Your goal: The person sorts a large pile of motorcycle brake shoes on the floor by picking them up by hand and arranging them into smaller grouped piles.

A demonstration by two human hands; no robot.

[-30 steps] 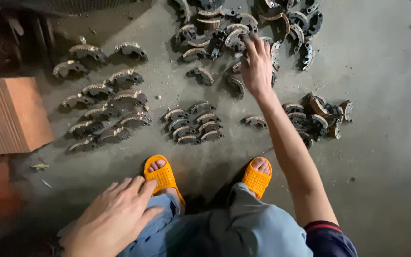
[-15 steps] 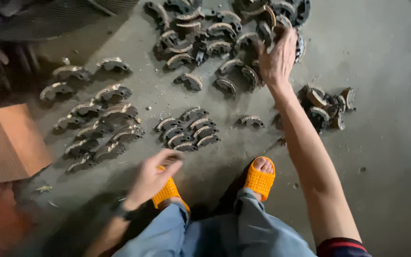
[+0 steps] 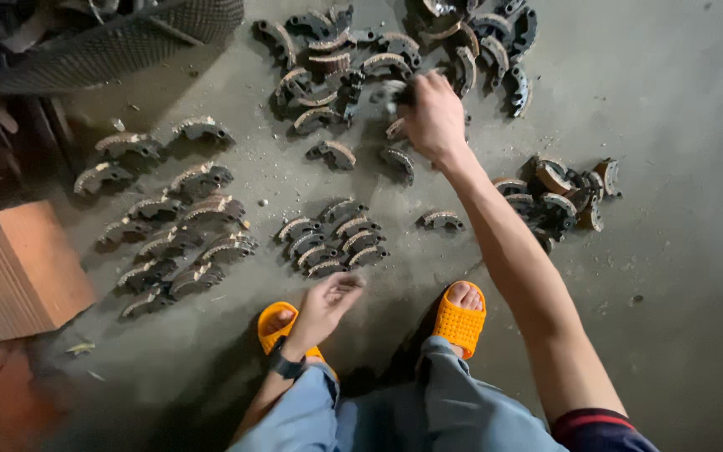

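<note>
Many curved, dark metal brake shoes lie in groups on a grey concrete floor. My right hand [image 3: 433,117] reaches far forward and closes on one brake shoe [image 3: 395,94] at the near edge of the big far pile [image 3: 395,50]. My left hand [image 3: 328,303] hangs empty with loose fingers just above my left orange sandal [image 3: 278,328], close to a small neat group of shoes [image 3: 332,238].
Another sorted batch [image 3: 169,226] lies to the left, and a small heap [image 3: 558,197] to the right of my arm. A brown block [image 3: 18,268] stands at the left edge. A mesh basket [image 3: 119,42] sits at the top left. My right sandal [image 3: 460,318] is below.
My right hand has drawn back slightly from the far pile and closed on a brake shoe. My left hand has lifted from my knee and moved forward toward the small group.
</note>
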